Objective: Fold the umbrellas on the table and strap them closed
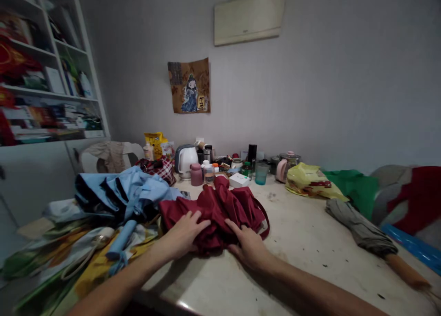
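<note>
A dark red umbrella [220,201] lies loosely bunched on the table in front of me, its folds puffed up and a strap loop at its right side. My left hand [184,233] rests on the near left part of the cloth, fingers spread. On the near right part lies my right hand [250,245], fingers apart and thumb low at the cloth's edge. Left of them is a light blue umbrella [138,192] with dark lining and a blue handle [121,240]. Beneath it spreads a patterned green, white and yellow umbrella [86,261] with a pale handle.
A grey folded umbrella [361,226] with a wooden handle lies at the right. Along the back stand a white kettle [188,160], a pink jar [196,174], a white box [239,180], a teal cup [262,173] and a yellow bag [306,180]. Dark specks dot the white table [292,242].
</note>
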A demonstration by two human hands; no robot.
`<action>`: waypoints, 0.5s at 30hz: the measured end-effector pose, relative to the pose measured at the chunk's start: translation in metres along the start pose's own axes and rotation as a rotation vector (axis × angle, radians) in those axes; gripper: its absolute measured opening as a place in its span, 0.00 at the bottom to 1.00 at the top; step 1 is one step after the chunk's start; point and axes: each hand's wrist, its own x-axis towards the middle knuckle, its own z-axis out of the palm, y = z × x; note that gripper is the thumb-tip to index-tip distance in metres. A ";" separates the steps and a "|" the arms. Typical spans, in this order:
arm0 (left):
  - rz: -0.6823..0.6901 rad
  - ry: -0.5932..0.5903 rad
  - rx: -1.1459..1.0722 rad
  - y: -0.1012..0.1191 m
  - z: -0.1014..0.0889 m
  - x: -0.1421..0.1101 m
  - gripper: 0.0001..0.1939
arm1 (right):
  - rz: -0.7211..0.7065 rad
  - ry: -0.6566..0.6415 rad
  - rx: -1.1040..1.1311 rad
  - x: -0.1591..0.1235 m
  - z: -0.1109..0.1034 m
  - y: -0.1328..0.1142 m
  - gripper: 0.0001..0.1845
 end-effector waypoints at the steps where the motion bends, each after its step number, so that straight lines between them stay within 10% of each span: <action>1: 0.036 -0.019 0.001 0.003 0.003 0.004 0.30 | -0.009 0.019 0.018 0.002 0.001 0.001 0.37; 4: 0.126 0.096 0.024 0.008 -0.002 0.010 0.12 | -0.025 0.065 0.089 0.004 0.010 0.004 0.34; 9: 0.302 0.491 0.128 0.027 -0.029 0.027 0.12 | -0.101 0.292 0.421 0.013 0.017 0.013 0.37; 15: 0.414 1.089 -0.019 0.035 -0.085 0.031 0.14 | -0.122 0.660 0.532 0.014 -0.079 0.037 0.16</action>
